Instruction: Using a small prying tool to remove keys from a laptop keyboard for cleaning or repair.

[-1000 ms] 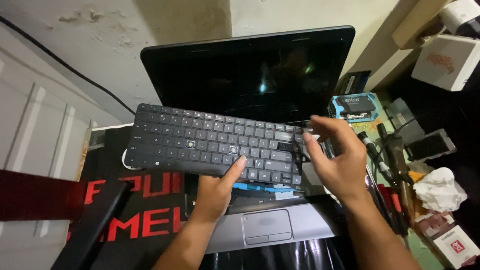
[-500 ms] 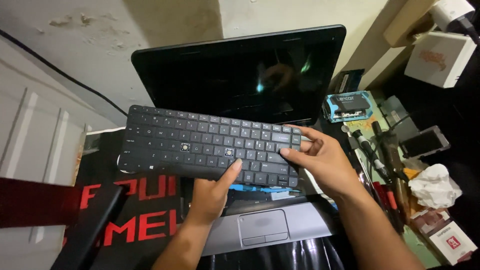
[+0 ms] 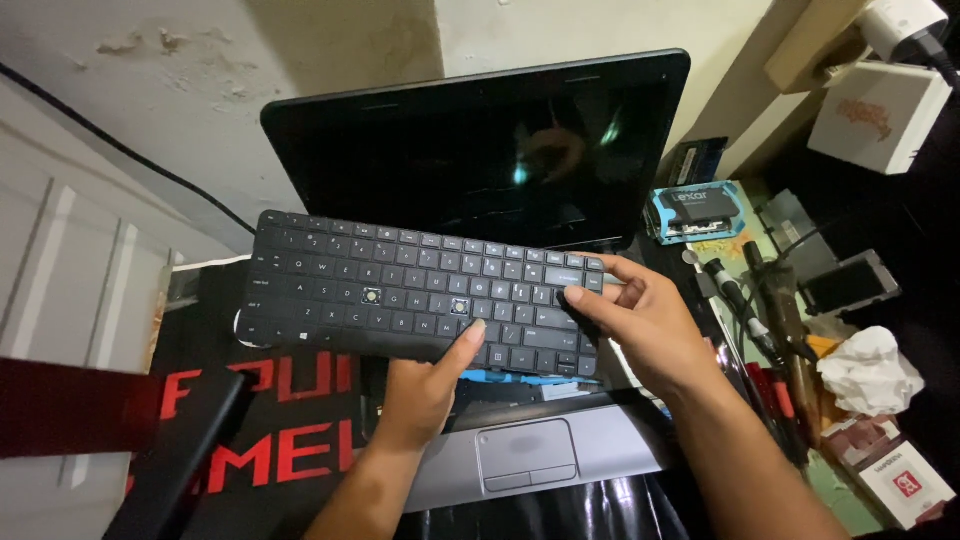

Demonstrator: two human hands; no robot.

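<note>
A cluttered bench is shown against a rough plastered wall, with a black-and-red mat (image 3: 270, 440) at lower left and tools and a crumpled tissue (image 3: 868, 372) at right. The laptop (image 3: 520, 455) deck is largely concealed beneath the detached keyboard (image 3: 400, 295), which is held at frame centre. The left hand (image 3: 420, 395) grips its lower edge, thumb pressed on top. The right hand (image 3: 650, 325) pinches its right end, thumb on the keys.

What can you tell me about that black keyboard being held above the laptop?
The keyboard is a thin black plastic panel, lifted clear of the open laptop and held roughly level. Two keycaps are missing, baring pale spots. The left hand grips its near edge, thumb on the keys; the right hand pinches its right end.
</note>
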